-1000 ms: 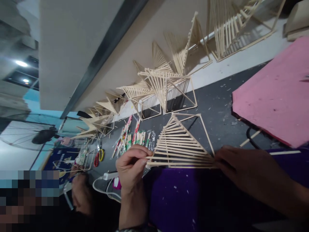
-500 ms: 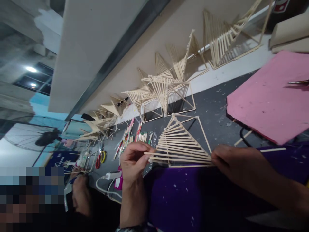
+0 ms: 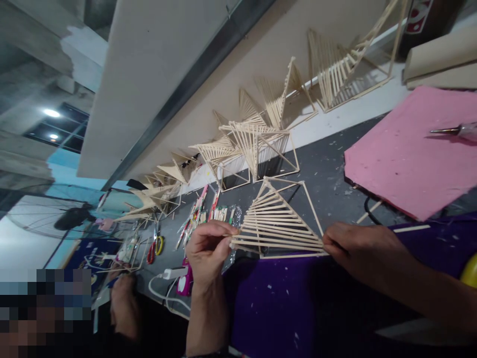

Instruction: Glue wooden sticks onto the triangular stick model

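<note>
A dark grey worktop (image 3: 328, 174) runs along a pale wall, its far edge lined with finished stick models (image 3: 257, 139). A pink foam board (image 3: 406, 159) lies toward the right end of the worktop, a metal-tipped tool (image 3: 456, 131) resting on it. A purple sheet (image 3: 283, 298) covers the near edge. There the triangular stick frame (image 3: 278, 223) is held at both ends. The right hand (image 3: 363, 248) is closed on the frame's right corner, and the left hand (image 3: 208, 248) pinches the ends of the sticks at its left side. Packets of sticks (image 3: 208, 214) lie just beyond the left hand. Farther along, scissors (image 3: 153, 246) lie near another person's hand (image 3: 122, 306).
</note>
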A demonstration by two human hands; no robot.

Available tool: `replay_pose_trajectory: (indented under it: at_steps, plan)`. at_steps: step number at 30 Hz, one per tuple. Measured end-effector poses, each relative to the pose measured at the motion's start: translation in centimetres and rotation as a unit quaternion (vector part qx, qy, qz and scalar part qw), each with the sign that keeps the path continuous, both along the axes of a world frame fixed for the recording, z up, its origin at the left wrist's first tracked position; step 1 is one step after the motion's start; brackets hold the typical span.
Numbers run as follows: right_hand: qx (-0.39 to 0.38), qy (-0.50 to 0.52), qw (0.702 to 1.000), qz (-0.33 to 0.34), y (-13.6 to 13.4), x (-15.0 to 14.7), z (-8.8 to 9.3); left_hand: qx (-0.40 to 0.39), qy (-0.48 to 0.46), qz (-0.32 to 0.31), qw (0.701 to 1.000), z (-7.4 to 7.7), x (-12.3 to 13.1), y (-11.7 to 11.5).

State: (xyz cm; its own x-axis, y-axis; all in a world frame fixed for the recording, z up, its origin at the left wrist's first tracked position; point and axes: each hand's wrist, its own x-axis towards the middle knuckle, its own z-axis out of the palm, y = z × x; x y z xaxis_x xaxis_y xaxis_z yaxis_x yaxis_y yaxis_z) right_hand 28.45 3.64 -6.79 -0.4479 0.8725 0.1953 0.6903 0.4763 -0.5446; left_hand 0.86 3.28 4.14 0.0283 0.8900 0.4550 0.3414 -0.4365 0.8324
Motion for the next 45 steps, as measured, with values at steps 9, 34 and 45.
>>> replay_pose_trajectory:
  at_steps: [9,34,45]
  plan:
    - [-0.107,0.052,0.993,-0.004,0.5,0.4,1.4,0.011,-0.054,0.063,0.997,0.7,0.6,-0.2]
    - [0.033,0.235,0.953,0.190,-10.9,1.3,15.4,-0.246,-0.031,-0.281,0.927,6.6,9.0,-11.8]
    - [0.100,0.042,0.957,0.269,-16.8,3.6,15.5,-0.284,-0.006,-0.356,0.890,5.3,11.3,-16.5]
